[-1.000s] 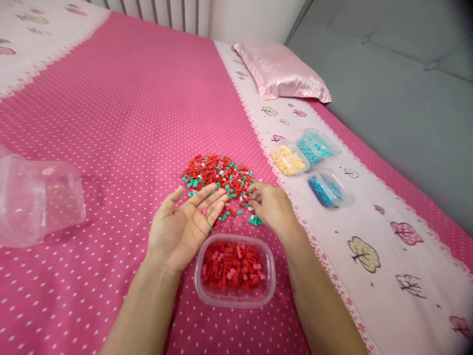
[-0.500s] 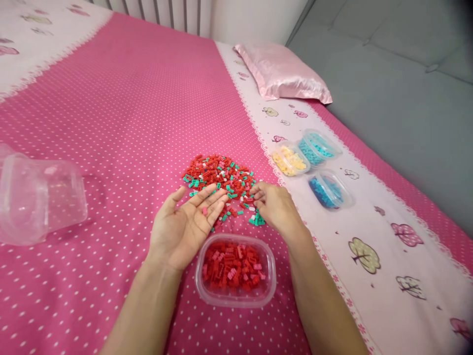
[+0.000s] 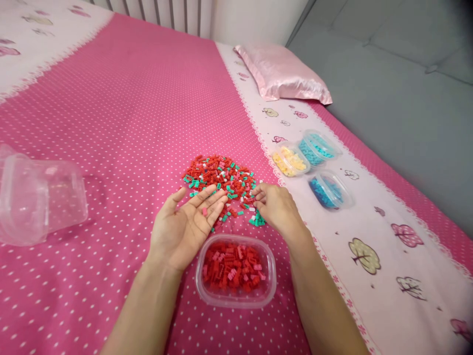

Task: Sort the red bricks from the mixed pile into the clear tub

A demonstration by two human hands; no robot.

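My left hand (image 3: 183,224) lies palm up with its fingers stretched out, and a small pink building brick (image 3: 204,211) rests loose on it. Just beyond the fingertips spreads a pile of small building bricks (image 3: 218,172), mostly red, with green, white and pink ones mixed in. At the pile's right edge my right hand (image 3: 275,204) has its fingers curled into a pinch; whatever is between them is hidden. Below that hand sits a small heap of green bricks (image 3: 257,219). A clear plastic container (image 3: 236,299) of red and pink bricks stands between my forearms.
To the right stand clear containers of yellow bricks (image 3: 290,161), turquoise bricks (image 3: 316,148) and blue bricks (image 3: 328,191). Clear nested containers (image 3: 66,197) lie tipped at the left. A pink pillow (image 3: 284,74) rests at the back of the dotted bedspread (image 3: 129,108).
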